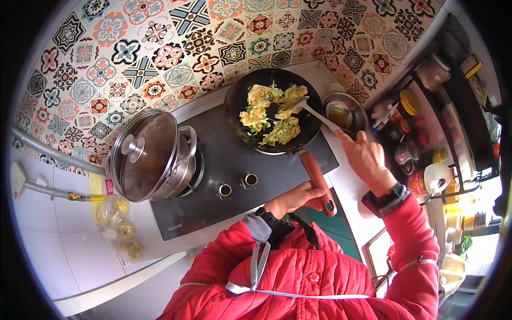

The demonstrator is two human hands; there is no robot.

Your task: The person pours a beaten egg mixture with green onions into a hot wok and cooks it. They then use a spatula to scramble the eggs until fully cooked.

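Note:
My left hand [298,198] is wrapped around the reddish-brown handle [316,174] of a black frying pan [268,116]. The pan rests over the right burner. Several pieces of cooked egg with chopped greens [282,130] lie in it, yellow and lightly browned. In my right hand [366,156] is a spatula [320,116], held by its dark handle. Its blade meets the egg at the pan's right side, and its shaft crosses the pan's rim. Part of the burner is hidden beneath the pan.
On the left burner of the black gas hob [200,212] stands a steel pot with a tilted glass lid [154,156]. A metal bowl with a perforated ladle [340,114] sits right of the pan. Jars and bottles fill a rack [424,132]. Bagged yellow fruit [124,230] lies at left.

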